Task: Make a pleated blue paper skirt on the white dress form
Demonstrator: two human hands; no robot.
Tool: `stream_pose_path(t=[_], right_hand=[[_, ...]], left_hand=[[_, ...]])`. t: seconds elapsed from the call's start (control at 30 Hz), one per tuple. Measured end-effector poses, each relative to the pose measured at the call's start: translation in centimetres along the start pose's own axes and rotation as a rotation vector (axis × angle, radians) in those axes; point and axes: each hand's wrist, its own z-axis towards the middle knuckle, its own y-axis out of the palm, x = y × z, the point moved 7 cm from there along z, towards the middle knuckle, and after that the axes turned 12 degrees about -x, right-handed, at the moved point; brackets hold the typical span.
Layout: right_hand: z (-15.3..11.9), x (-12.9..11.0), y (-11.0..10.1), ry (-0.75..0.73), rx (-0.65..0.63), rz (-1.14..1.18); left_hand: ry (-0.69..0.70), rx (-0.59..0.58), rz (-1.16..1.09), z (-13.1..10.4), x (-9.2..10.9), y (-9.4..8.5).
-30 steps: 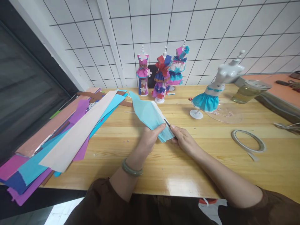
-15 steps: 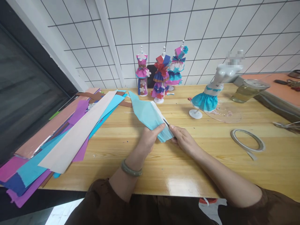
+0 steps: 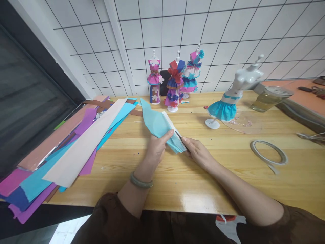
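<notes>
A sheet of light blue crepe paper [image 3: 156,122] with a white strip [image 3: 168,119] along its right edge is held above the table. My left hand [image 3: 157,146] grips the paper, its thumb pressed on top near the strip. My right hand [image 3: 196,150] is closed around scissors [image 3: 178,135]; only their thin dark blades show, lying along the strip near the paper's lower right end. The handles are hidden by my fingers. The far end of the paper points up and left.
Colourful paper sheets [image 3: 83,142] are piled at the left. Several small mannequins in paper dresses [image 3: 174,84] stand by the wall, and a white mannequin in a blue skirt [image 3: 241,81] at the right. Nearby are a tape roll [image 3: 284,159], a clear disc [image 3: 256,127] and a liquid-filled container [image 3: 264,103].
My left hand has slid a little up and left along the paper, with its thumb farther from my right hand. More of the dark blades shows now.
</notes>
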Motion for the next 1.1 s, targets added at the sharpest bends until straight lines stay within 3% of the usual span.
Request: stream_pose_path(t=[0.33,0.67,1.1], right_hand=[[-0.2,-0.4,0.4,0.019,-0.018,0.081],[-0.1,-0.5,-0.1,-0.054,0.024,-0.006],[-0.2,-0.6,-0.1,-0.013,0.047,0.001]], left_hand=[[0.010,0.006,-0.025,-0.2,0.0,0.4],[-0.034,-0.058,0.040,-0.3,-1.3,0.6],[-0.049,-0.065,-0.005,-0.4,-1.5,0.8]])
